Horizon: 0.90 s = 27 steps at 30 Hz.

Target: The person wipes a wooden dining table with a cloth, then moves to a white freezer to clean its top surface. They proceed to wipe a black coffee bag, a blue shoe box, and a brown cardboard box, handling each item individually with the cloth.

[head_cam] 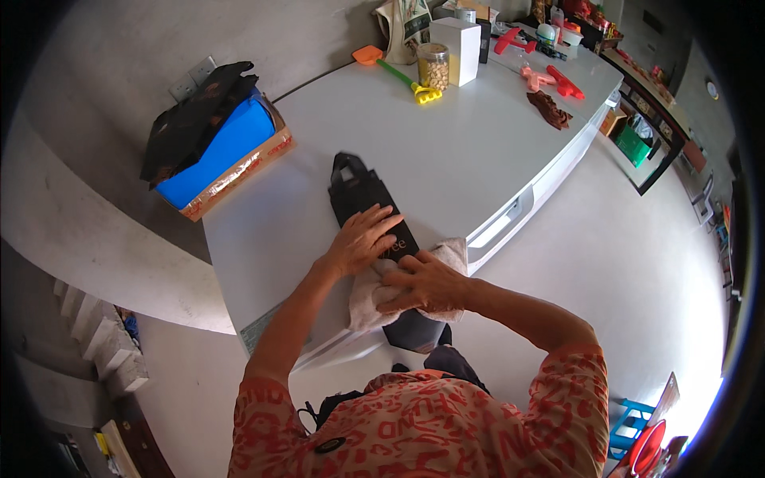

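Note:
A long black gift bag [363,192] with a cut-out handle lies flat on the white freezer top [263,239]. It bears pale writing, and its lower end juts past the front edge towards me. My left hand [361,236] rests palm down on the bag's middle, fingers apart. Just nearer to me, my right hand [427,281] presses a beige towel [366,302] against the bag, its fingers curled into the cloth. The towel spreads across the bag's width and covers part of it.
At the left edge stands a cardboard box [239,173] holding a blue box [224,155] and black packaging [200,122]. Farther back are a toy rake [425,94], a jar of nuts [433,66], a white box [457,48] and a crumpled brown wrapper [548,109].

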Each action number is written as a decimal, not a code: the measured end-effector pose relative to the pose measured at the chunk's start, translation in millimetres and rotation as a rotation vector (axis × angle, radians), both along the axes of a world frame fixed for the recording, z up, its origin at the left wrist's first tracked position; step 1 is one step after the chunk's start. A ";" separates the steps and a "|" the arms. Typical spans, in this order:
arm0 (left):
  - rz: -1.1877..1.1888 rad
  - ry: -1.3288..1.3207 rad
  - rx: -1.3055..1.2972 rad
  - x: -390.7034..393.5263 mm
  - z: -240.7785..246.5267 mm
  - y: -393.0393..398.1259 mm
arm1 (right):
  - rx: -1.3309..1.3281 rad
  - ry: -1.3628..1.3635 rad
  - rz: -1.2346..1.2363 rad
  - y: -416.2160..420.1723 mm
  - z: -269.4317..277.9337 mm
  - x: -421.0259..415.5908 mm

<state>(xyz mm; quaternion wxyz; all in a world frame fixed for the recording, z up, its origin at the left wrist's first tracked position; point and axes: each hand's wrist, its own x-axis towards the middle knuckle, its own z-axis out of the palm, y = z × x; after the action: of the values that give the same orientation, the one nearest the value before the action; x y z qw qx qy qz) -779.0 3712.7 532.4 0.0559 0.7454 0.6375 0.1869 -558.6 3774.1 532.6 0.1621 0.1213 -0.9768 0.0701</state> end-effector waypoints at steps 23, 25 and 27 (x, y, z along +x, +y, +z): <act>0.902 0.474 -0.140 -1.7 -16.8 47.9 | 0.104 -0.008 -0.656 58.8 -8.0 -76.3; 0.850 0.482 -0.152 9.1 -9.8 40.3 | 0.026 0.102 -0.683 66.1 -14.9 -65.3; 0.802 0.425 -0.229 23.1 6.3 32.6 | -0.006 0.211 -0.726 75.6 -17.6 -49.5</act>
<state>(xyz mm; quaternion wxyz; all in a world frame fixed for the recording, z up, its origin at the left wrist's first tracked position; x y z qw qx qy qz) -755.9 3745.3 538.7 -0.0707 0.4510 0.8890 -0.0349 -608.1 3849.7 515.0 0.2766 -0.2268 -0.9338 -0.0020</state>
